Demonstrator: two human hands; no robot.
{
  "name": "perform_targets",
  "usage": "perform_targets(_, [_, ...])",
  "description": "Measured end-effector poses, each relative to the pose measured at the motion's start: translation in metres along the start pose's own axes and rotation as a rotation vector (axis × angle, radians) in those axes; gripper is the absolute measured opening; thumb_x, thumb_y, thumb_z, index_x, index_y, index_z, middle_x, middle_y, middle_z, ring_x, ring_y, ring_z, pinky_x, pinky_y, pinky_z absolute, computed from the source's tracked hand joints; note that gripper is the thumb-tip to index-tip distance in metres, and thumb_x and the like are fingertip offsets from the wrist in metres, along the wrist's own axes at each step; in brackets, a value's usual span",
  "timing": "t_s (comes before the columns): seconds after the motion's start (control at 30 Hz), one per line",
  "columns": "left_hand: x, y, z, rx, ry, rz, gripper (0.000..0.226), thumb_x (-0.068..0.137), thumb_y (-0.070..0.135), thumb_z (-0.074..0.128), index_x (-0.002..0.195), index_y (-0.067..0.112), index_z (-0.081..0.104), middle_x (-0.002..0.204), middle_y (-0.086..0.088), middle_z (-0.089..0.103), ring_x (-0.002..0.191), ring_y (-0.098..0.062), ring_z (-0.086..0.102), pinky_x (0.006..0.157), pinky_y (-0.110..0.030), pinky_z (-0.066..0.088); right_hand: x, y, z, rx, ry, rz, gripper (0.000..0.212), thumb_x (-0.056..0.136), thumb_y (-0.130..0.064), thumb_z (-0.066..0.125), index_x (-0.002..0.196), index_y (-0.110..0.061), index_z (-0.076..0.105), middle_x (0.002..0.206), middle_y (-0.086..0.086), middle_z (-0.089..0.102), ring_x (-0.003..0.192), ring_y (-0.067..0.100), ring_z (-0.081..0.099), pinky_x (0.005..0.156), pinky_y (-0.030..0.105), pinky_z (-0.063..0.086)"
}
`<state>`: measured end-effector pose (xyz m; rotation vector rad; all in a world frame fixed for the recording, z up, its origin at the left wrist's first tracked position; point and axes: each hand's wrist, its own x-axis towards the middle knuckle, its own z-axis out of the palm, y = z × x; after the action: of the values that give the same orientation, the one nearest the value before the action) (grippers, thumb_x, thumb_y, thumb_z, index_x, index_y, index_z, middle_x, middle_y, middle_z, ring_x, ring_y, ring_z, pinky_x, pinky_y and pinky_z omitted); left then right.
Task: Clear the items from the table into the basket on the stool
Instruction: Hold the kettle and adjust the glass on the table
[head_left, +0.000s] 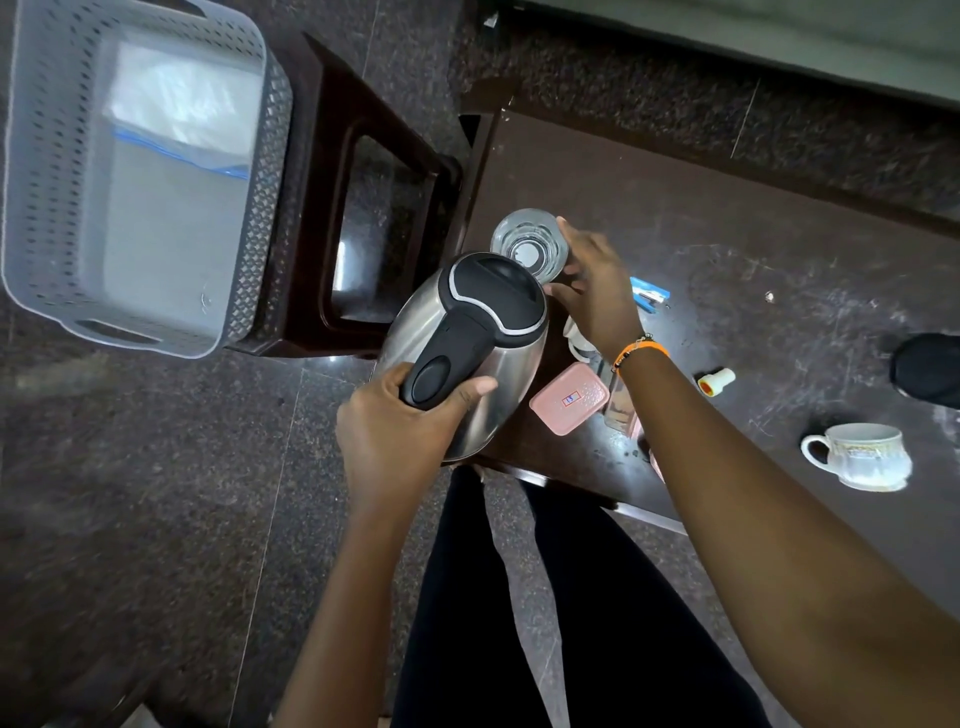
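I am gripping the black handle of the steel kettle (467, 353) with my left hand (400, 431), fingers and thumb curled round it, the kettle tilted and hanging at the table's near-left corner. Just to the right of that hand a pink lidded box (569, 398) is lying on the table (779, 260); its lid is carrying a small red and blue label, too small for me to read. I cannot see inside it. Farther right, well apart from both hands, a white cup (860, 456) is standing upright and looking empty. Beyond the kettle, my right hand (592, 291) is curling round a clear glass (530, 247), fingers on its far side and thumb on the near side; the glass is looking empty. Just right of that hand a blue stapler (649, 295) is lying flat. Far to the left of my left hand, the grey basket (47, 208) is sitting on the dark stool (374, 171), holding a clear plastic bag (176, 104) with a blue strip.
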<state>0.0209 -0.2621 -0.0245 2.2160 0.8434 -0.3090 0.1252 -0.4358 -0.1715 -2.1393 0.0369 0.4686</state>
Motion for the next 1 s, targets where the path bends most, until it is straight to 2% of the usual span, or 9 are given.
perform_targets(0.1, [0.001, 0.000, -0.001, -0.017, 0.008, -0.026, 0.052, 0.046, 0.071, 0.069, 0.053, 0.021, 0.057, 0.044, 0.023, 0.055, 0.042, 0.007, 0.048, 0.049, -0.019, 0.035, 0.001, 0.001, 0.001, -0.032, -0.010, -0.013, 0.074, 0.075, 0.002, 0.071, 0.140, -0.014, 0.039, 0.126, 0.014, 0.050, 0.084, 0.019, 0.053, 0.082, 0.028, 0.051])
perform_targets(0.17, [0.000, 0.000, -0.003, -0.078, 0.000, -0.041, 0.049, 0.050, 0.069, 0.069, 0.054, 0.021, 0.059, 0.043, 0.019, 0.055, 0.041, 0.005, 0.048, 0.049, -0.018, 0.037, 0.002, 0.002, 0.000, -0.054, -0.012, -0.018, 0.074, 0.074, 0.000, 0.072, 0.140, -0.015, 0.040, 0.126, 0.014, 0.050, 0.082, 0.019, 0.054, 0.080, 0.025, 0.049])
perform_targets(0.27, [-0.001, 0.004, -0.006, -0.164, -0.042, -0.032, 0.041, 0.061, 0.060, 0.061, 0.057, 0.019, 0.061, 0.041, 0.013, 0.052, 0.040, 0.000, 0.044, 0.049, -0.019, 0.038, 0.004, 0.004, 0.001, -0.043, 0.003, 0.007, 0.075, 0.073, 0.000, 0.073, 0.139, -0.017, 0.041, 0.125, 0.013, 0.051, 0.082, 0.022, 0.057, 0.080, 0.027, 0.051])
perform_targets(0.33, [0.000, 0.006, -0.010, -0.209, -0.068, -0.039, 0.044, 0.064, 0.052, 0.055, 0.060, 0.008, 0.060, 0.041, 0.008, 0.048, 0.043, -0.009, 0.042, 0.051, -0.027, 0.037, 0.003, 0.005, 0.003, -0.049, 0.004, 0.010, 0.075, 0.073, -0.001, 0.073, 0.139, -0.018, 0.041, 0.125, 0.012, 0.051, 0.081, 0.018, 0.056, 0.081, 0.025, 0.051])
perform_targets(0.4, [0.001, 0.008, -0.012, -0.213, -0.088, -0.039, 0.045, 0.065, 0.045, 0.053, 0.063, 0.000, 0.058, 0.042, 0.005, 0.046, 0.045, -0.013, 0.041, 0.053, -0.030, 0.035, 0.001, 0.006, 0.006, -0.049, 0.001, 0.007, 0.075, 0.073, -0.001, 0.073, 0.139, -0.017, 0.040, 0.124, 0.012, 0.052, 0.081, 0.020, 0.057, 0.081, 0.023, 0.049])
perform_targets(0.5, [0.003, 0.013, -0.013, -0.190, -0.102, -0.027, 0.035, 0.070, 0.037, 0.055, 0.057, 0.005, 0.054, 0.041, 0.005, 0.048, 0.043, -0.009, 0.042, 0.052, -0.027, 0.036, 0.000, 0.007, 0.006, -0.022, 0.012, 0.003, 0.075, 0.072, 0.001, 0.072, 0.139, -0.016, 0.041, 0.122, 0.014, 0.052, 0.087, 0.026, 0.060, 0.084, 0.029, 0.052])
perform_targets(0.57, [0.006, 0.016, -0.015, -0.192, -0.102, -0.022, 0.035, 0.070, 0.038, 0.057, 0.056, 0.006, 0.056, 0.042, 0.005, 0.051, 0.043, -0.008, 0.044, 0.053, -0.027, 0.038, 0.001, 0.006, 0.008, -0.017, 0.015, 0.004, 0.075, 0.072, 0.002, 0.073, 0.138, -0.016, 0.042, 0.121, 0.014, 0.052, 0.090, 0.027, 0.060, 0.086, 0.031, 0.053])
perform_targets(0.7, [0.015, 0.020, -0.020, -0.176, -0.111, 0.004, 0.040, 0.071, 0.042, 0.059, 0.060, 0.004, 0.060, 0.043, 0.002, 0.053, 0.043, -0.009, 0.048, 0.055, -0.027, 0.040, 0.002, 0.004, 0.008, 0.013, 0.003, 0.040, 0.075, 0.072, 0.000, 0.073, 0.138, -0.020, 0.042, 0.120, 0.011, 0.052, 0.081, 0.022, 0.057, 0.082, 0.033, 0.054])
perform_targets(1.0, [0.032, 0.029, -0.023, -0.117, -0.165, 0.042, 0.051, 0.066, 0.050, 0.059, 0.061, -0.001, 0.058, 0.039, 0.000, 0.049, 0.039, -0.012, 0.043, 0.051, -0.031, 0.038, 0.001, 0.008, 0.005, 0.011, 0.010, 0.074, 0.074, 0.073, -0.006, 0.075, 0.137, -0.025, 0.043, 0.120, 0.009, 0.054, 0.079, 0.016, 0.053, 0.080, 0.029, 0.051])
